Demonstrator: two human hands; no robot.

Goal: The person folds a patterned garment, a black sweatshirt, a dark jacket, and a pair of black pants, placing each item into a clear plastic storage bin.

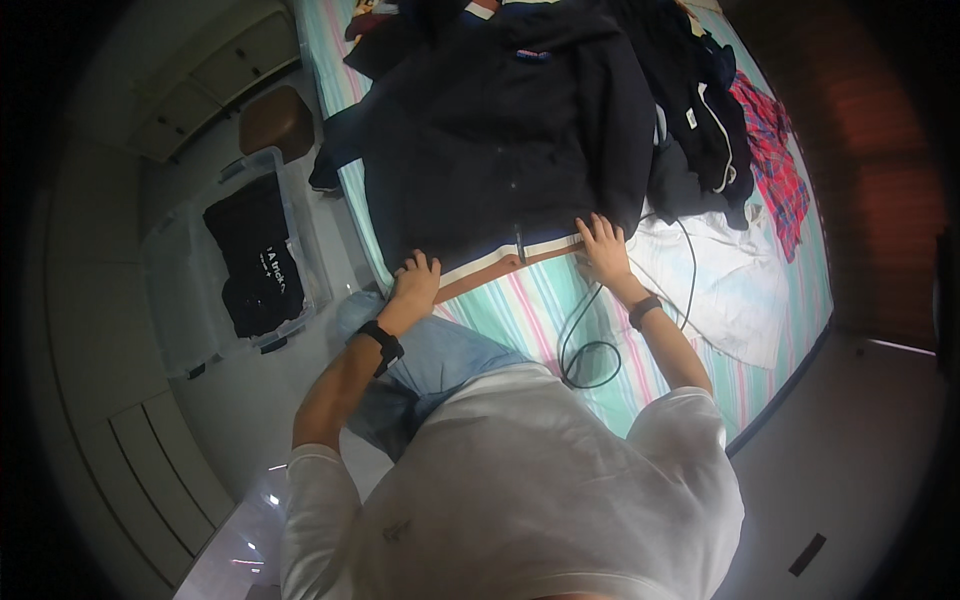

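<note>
A black jacket point(480, 142) with a small chest emblem lies spread front up on a bed with a striped sheet point(525, 307). Its hem, edged in white and brown, faces me. My left hand point(418, 276) rests on the hem's left corner, its fingers bent over the cloth. Near the hem's right end, my right hand point(602, 244) lies with its fingers on the edge. Whether either hand pinches the fabric cannot be told. A thin dark cable point(592, 365) loops on the sheet below my right hand.
Right of the jacket lie dark garments point(694, 142), a red plaid cloth point(772, 157) and a white garment point(720, 285). On the floor at left, a clear plastic bin point(296, 247) holds folded black clothing point(255, 255). A brown stool point(276, 122) stands behind it, near drawers point(225, 71).
</note>
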